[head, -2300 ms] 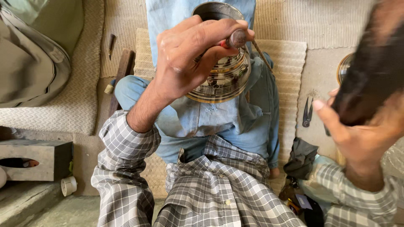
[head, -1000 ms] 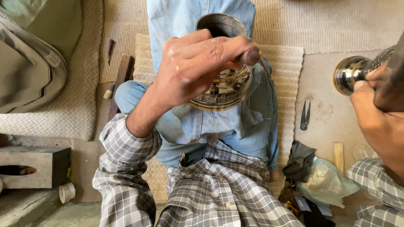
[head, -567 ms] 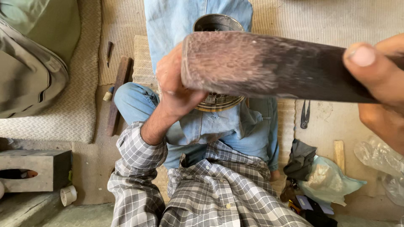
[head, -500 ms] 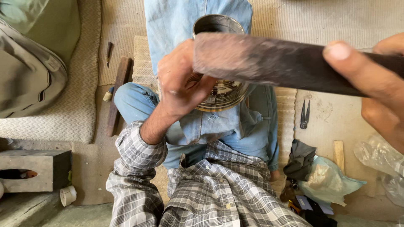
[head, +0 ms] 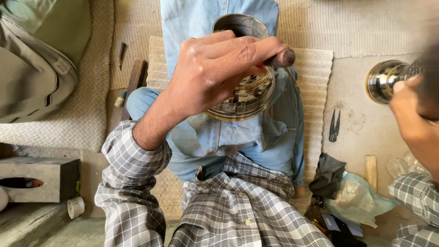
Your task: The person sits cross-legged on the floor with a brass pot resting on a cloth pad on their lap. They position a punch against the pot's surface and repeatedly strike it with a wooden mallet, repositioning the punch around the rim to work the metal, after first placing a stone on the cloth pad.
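Note:
My left hand (head: 219,77) is closed around a thin metal punch (head: 284,58), whose worn head sticks out past my fingers. The punch points down onto a round engraved metal bowl (head: 247,98) resting on my lap against blue denim. My hand hides the punch tip. My right hand (head: 416,132) is at the right edge, gripping a dark mallet (head: 430,68) that is blurred and mostly out of frame. It is held well away from the punch.
A grey metal cylinder (head: 238,23) stands behind the bowl. A shiny metal vessel (head: 384,82) lies on the floor at right, with small pincers (head: 334,126), a wooden stick (head: 370,167), black cloth (head: 329,169) and a plastic bag (head: 356,199). A hollow block (head: 36,178) sits at left.
The mallet swept across the view over the punch head, then my right hand drew it back to the right edge. My left hand kept the punch on the bowl.

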